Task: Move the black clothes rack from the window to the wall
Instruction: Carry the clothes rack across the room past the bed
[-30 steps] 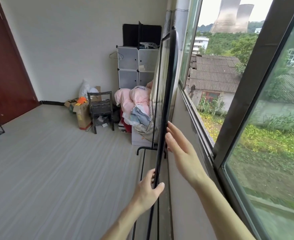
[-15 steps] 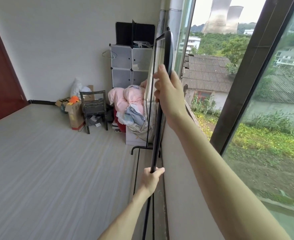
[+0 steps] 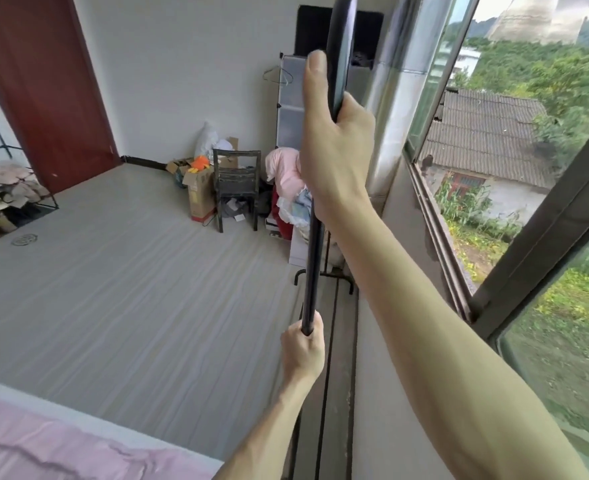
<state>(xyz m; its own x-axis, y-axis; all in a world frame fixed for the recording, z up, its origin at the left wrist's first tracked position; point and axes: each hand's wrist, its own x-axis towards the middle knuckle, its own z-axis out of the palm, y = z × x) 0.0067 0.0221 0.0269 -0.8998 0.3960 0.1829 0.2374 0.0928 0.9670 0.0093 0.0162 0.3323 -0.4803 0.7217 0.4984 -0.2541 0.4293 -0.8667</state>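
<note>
The black clothes rack (image 3: 313, 261) stands alongside the low wall under the window (image 3: 514, 161), its thin tubes running up the middle of the head view and its far foot resting on the floor. My right hand (image 3: 334, 147) is wrapped around the upright tube high up, near the curved top corner. My left hand (image 3: 303, 344) grips the same tube lower down. The rack's near foot and lower bars are partly hidden behind my arms.
A black chair (image 3: 235, 187), cardboard boxes (image 3: 199, 192), a pile of pink clothes (image 3: 284, 174) and a white cube cabinet (image 3: 291, 109) crowd the far corner. A red door (image 3: 43, 84) and a low rack of clothes (image 3: 5, 199) are at left. A pink bed cover (image 3: 61, 445) lies at bottom left.
My right hand went from open beside the tube to gripping it high up. My view has swung, bringing the rack closer and showing the bed.
</note>
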